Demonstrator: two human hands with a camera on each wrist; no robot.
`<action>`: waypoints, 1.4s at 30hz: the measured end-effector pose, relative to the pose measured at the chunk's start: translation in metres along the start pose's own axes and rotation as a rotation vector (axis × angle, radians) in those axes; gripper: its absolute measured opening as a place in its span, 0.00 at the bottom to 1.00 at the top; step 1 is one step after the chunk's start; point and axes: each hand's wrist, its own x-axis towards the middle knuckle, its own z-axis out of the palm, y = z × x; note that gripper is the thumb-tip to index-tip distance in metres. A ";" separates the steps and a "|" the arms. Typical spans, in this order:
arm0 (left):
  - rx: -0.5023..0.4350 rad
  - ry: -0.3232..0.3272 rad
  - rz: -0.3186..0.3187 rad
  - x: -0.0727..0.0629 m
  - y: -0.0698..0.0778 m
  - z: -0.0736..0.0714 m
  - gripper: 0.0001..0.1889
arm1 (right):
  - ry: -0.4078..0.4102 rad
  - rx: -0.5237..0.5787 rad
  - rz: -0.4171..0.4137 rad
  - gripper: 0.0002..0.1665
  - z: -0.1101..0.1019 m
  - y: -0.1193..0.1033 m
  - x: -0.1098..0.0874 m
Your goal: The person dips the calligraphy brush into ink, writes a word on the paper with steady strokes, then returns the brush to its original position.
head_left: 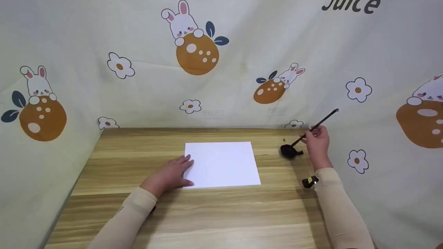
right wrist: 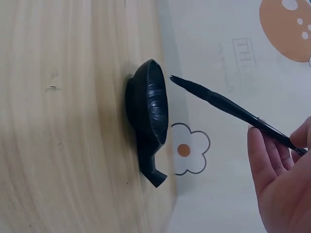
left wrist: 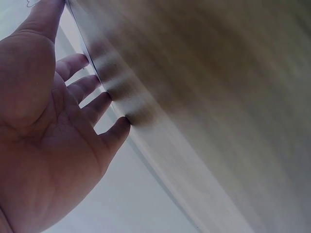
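Black brush (right wrist: 223, 105) in the right hand (right wrist: 289, 187), its tip near a black dish (right wrist: 156, 104) on the wooden table (right wrist: 58, 150).

Left fingers (left wrist: 115, 136) spread, right fingers (right wrist: 260, 158) curled

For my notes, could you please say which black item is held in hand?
The slim black brush, gripped by the right hand; the black dish rests on the table.

the paper (head_left: 221, 164) is white, brush (right wrist: 228, 106) and dish (right wrist: 138, 104) black, table (head_left: 221, 214) wood-grained.
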 end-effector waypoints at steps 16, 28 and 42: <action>0.019 0.003 -0.004 0.000 0.001 0.000 0.49 | -0.039 -0.082 0.116 0.11 0.005 0.024 0.010; 0.006 0.014 -0.004 0.000 -0.002 0.002 0.49 | -0.038 -0.110 0.151 0.19 0.000 0.035 0.012; 0.000 0.016 -0.002 0.000 0.000 0.002 0.48 | -0.067 0.067 0.220 0.13 -0.003 0.034 0.014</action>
